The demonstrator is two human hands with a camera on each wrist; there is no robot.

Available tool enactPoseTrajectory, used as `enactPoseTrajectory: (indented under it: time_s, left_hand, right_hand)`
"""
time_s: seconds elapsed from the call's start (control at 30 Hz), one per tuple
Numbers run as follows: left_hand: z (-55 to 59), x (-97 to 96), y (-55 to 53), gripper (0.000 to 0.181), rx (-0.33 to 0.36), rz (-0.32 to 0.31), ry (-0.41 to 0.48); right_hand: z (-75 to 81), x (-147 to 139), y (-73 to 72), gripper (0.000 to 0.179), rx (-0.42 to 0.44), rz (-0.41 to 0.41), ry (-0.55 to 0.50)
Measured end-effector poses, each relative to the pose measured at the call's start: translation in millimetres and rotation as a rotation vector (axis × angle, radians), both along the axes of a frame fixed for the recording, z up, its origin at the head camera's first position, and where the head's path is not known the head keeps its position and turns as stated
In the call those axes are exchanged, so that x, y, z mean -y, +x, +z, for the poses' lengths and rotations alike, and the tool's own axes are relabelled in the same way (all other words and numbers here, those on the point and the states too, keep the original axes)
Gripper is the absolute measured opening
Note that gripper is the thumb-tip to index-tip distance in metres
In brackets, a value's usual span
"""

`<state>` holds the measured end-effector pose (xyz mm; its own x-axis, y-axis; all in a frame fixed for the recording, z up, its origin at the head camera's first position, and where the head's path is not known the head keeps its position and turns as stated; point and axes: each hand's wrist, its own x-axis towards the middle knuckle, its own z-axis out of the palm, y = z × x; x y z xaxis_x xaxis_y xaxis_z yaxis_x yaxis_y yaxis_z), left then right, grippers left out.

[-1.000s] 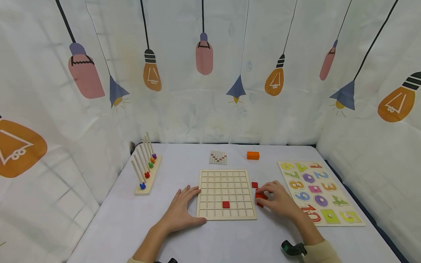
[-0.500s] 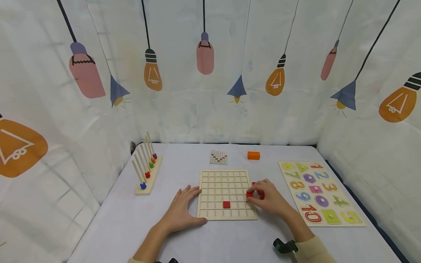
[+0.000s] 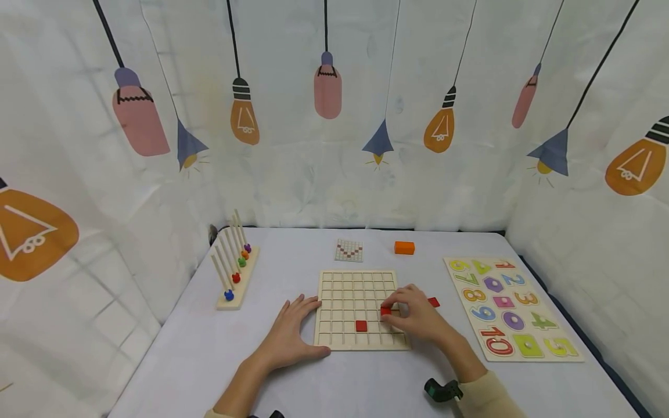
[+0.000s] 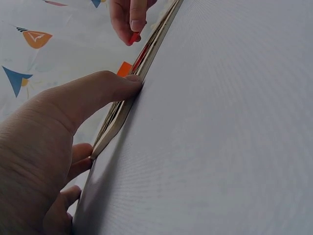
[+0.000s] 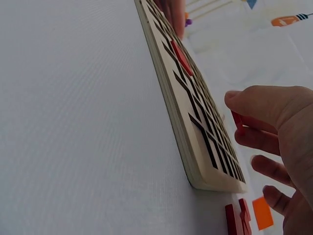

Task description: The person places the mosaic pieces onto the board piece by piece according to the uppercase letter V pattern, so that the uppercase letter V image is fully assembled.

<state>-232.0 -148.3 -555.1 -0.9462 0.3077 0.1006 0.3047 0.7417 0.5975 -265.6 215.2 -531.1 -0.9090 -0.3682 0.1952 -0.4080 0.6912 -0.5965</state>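
Observation:
A wooden grid board (image 3: 334, 290) lies on the table, with one red square tile (image 3: 361, 325) seated in a lower cell. My left hand (image 3: 292, 334) rests against the board's left edge, thumb touching its front left corner; the left wrist view also shows the thumb (image 4: 124, 87) on the edge. Over the right part of the grid, my right hand (image 3: 415, 313) pinches another small red square tile (image 3: 385, 311) between thumb and fingers, seen from the side in the right wrist view as a red piece (image 5: 237, 122). The cell beneath it is partly hidden.
More red tiles (image 3: 434, 302) lie right of the board, partly behind my right hand. A small pattern card (image 3: 348, 250) and an orange block (image 3: 405, 248) sit behind. A peg stand with beads (image 3: 243, 278) is left; a number puzzle (image 3: 511, 307) is right.
My right hand has picked up a red tile from beside the board and carried it left over the grid. My left hand has stayed at the board's edge.

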Motion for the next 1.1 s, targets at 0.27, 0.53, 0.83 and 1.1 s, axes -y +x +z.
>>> enactPoseTrajectory:
  time_s: [0.27,0.53,0.83,1.1]
  left_hand:
    - [3.1,-0.6,1.8,0.114,0.015,0.002,-0.002]
    - [3.3,-1.0,1.8,0.113,0.015,0.007,0.003]
    - [3.1,-0.1,2.1,0.112,0.018,-0.001,0.008]
    - [2.1,0.3,1.6,0.112,0.013,-0.005,0.001]
  right_hand:
    - [1.8,12,-2.0,0.021,0.006,0.043,0.004]
    - [-0.9,23,-5.3,0.022,0.009,0.059,0.006]
    - [-2.0,42,-6.8,0.022,0.004,0.08,0.002]
    - [-1.4,57,-7.1,0.02,-0.008,0.099,0.008]
